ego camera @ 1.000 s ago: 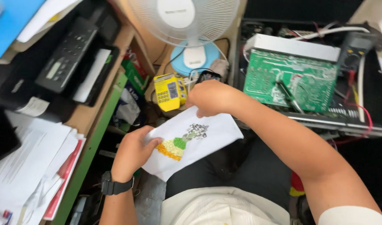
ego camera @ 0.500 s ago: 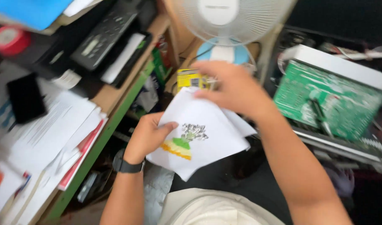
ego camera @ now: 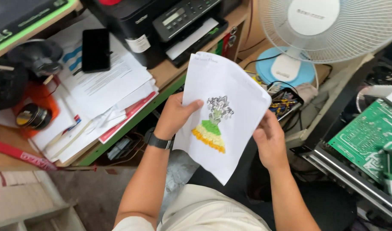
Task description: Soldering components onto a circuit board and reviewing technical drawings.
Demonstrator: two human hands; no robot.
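**Head view: both hands gripping a sheet with a colored drawing**

Head camera is looking down at a white paper sheet [ego camera: 224, 115] that is being held up in front of the person's torso, above the lap. The sheet is carrying a small drawing [ego camera: 212, 125] near its middle, in grey, green, yellow and orange.

Hand state:
- The left hand [ego camera: 175, 116] is grasping the sheet's left edge, with the thumb lying across the front face beside the drawing. A dark wristwatch [ego camera: 158, 141] is sitting on this wrist.
- The right hand [ego camera: 269, 141] is grasping the right edge lower down; its fingers are going behind the paper, so the exact grip cannot be told.

Key relation: the sheet is lying between the two hands and is touching both. Its long axis is running from the far corner down to the near corner, tilted slightly so the near corner is pointing toward the lap. The left hand is holding farther up that axis and nearer the drawing; the right hand is holding nearer the lower half.

Surroundings: on the left, a desk edge [ego camera: 132, 124] is bearing stacked papers [ego camera: 102, 92], a black phone [ego camera: 96, 49] and a black printer [ego camera: 174, 21]. Far right, a white fan [ego camera: 328, 25] is standing on a blue base. At the near right, a green circuit board [ego camera: 369, 139] is lying in an open chassis.
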